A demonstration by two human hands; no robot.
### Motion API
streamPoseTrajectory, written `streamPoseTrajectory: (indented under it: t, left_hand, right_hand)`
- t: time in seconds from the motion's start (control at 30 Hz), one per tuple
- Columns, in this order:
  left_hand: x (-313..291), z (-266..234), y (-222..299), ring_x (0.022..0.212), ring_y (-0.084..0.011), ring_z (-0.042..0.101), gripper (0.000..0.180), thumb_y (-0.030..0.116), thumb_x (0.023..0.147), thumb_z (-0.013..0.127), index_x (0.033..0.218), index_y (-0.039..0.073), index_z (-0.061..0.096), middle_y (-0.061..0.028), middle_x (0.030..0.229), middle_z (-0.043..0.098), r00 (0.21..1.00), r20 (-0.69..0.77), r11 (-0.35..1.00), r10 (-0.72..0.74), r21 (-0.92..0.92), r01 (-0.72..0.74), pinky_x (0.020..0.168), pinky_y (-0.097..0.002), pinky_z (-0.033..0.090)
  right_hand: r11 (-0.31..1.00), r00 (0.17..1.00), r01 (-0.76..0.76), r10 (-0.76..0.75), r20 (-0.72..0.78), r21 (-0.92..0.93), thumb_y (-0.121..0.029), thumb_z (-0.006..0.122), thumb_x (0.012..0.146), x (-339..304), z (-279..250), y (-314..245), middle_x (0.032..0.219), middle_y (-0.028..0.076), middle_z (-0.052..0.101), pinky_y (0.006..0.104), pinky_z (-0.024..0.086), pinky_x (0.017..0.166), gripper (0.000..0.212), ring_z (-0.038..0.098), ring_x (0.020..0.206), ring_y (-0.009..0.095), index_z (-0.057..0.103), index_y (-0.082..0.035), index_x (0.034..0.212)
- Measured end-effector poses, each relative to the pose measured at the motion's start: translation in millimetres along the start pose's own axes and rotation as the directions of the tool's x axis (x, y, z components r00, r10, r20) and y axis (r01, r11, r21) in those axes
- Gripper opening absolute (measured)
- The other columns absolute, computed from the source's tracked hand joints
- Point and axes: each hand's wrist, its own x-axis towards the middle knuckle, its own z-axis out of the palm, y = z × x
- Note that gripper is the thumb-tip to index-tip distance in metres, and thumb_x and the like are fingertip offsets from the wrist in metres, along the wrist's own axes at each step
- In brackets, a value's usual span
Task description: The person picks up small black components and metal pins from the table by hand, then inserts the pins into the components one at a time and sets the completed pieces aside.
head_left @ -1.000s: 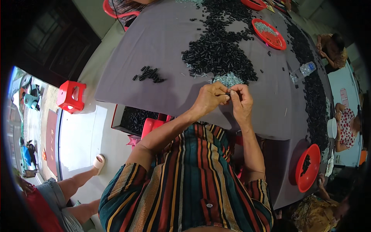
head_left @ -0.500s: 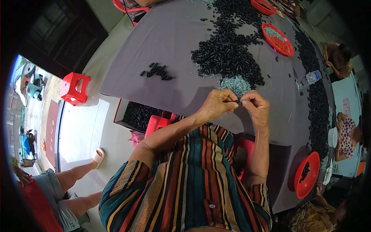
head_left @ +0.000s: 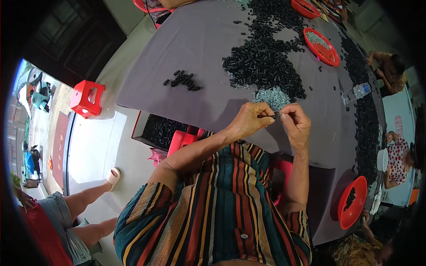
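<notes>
My left hand [head_left: 254,120] pinches a small dark piece between thumb and fingertips, mostly covered by them. Close beside it, my right hand [head_left: 296,126] has thumb and forefinger pressed together; whatever is between them is too small to make out. Just beyond the fingertips lies a heap of small silvery metal pieces [head_left: 271,97], like screws or pins. A large pile of short black cylindrical parts [head_left: 264,64] spreads behind it over the grey tablecloth [head_left: 195,46]. Farther left on the cloth sits a small group of the same black parts [head_left: 183,80].
Red bowls [head_left: 353,201] and a red dish with silvery pieces [head_left: 321,46] stand to the right, near a clear plastic bottle [head_left: 356,92]. A box of black parts [head_left: 162,131] is below the table edge, left. Several people sit around; another person's legs [head_left: 93,199] show at left.
My right fingertips have drawn slightly away to the right from my left ones. My left hand keeps its pinch nearly in place. The view has shifted a little.
</notes>
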Motion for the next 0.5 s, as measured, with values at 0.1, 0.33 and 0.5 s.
streamPoseTrajectory:
  t: [0.1,0.33,0.5]
  left_hand:
    - [-0.3,-0.9,-2.0,0.058,-0.0059,0.049,0.006,0.003,0.078,0.063,0.08,0.001,0.057,-0.0009,0.067,0.055,0.999,0.009,0.999,-0.033,0.012,0.033,0.053,-0.021,0.041]
    - [2.7,-1.9,-2.2,0.058,-0.0072,0.051,0.01,0.006,0.078,0.062,0.083,0.001,0.056,-0.0019,0.069,0.056,0.991,-0.054,0.982,-0.125,-0.152,0.116,0.053,-0.0203,0.041]
    - [3.0,-4.0,-5.1,0.068,-0.0109,0.058,0.012,0.007,0.081,0.061,0.087,-0.001,0.055,-0.005,0.077,0.058,0.997,-0.061,0.954,-0.047,-0.297,0.026,0.062,-0.0235,0.049]
  right_hand:
    - [0.99,0.988,0.144,-0.144,-0.047,-0.009,0.001,0.056,0.078,1.5,5.2,1.5,0.077,0.002,0.054,0.0225,0.04,0.063,0.006,0.05,0.069,0.01,0.055,0.0,0.084]
    - [0.992,0.996,0.082,-0.084,-0.017,-0.093,-0.002,0.056,0.081,-1.4,11.0,4.8,0.078,0.003,0.054,0.0221,0.04,0.063,0.005,0.049,0.069,0.009,0.055,0.0,0.085]
    - [0.995,0.993,0.102,-0.101,-0.064,0.021,0.0,0.056,0.081,1.0,10.7,11.4,0.078,0.001,0.054,0.0208,0.04,0.061,0.004,0.048,0.069,0.007,0.056,-0.001,0.085]
